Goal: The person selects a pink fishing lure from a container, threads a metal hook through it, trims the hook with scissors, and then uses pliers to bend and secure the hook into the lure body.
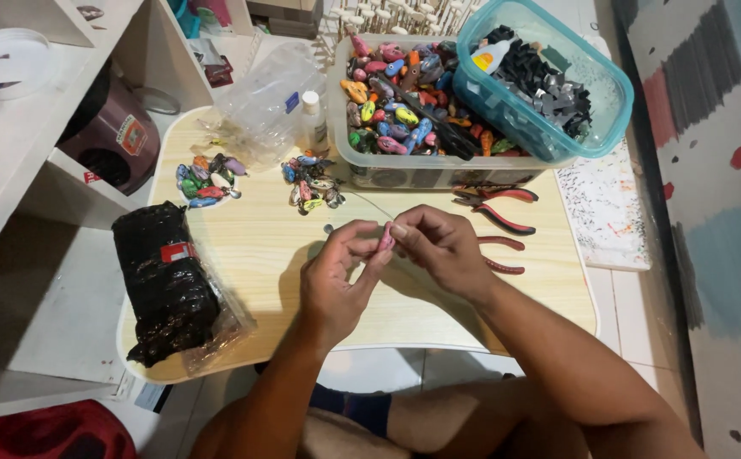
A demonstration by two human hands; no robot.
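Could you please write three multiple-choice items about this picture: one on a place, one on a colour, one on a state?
1. Where do the red-handled pliers lie?
A. on the wooden table, in front of the clear tub
B. inside the teal container
C. on the white shelf

2. What colour is the small piece pinched between the hands?
A. green
B. pink
C. black

3. How is the teal container standing?
A. flat on the table
B. upside down
C. tilted, propped on the clear tub

Answers:
1 A, they rest on the table just below the tub.
2 B, pink shows between the left hand and the right hand.
3 C, it leans across the tub's corner.
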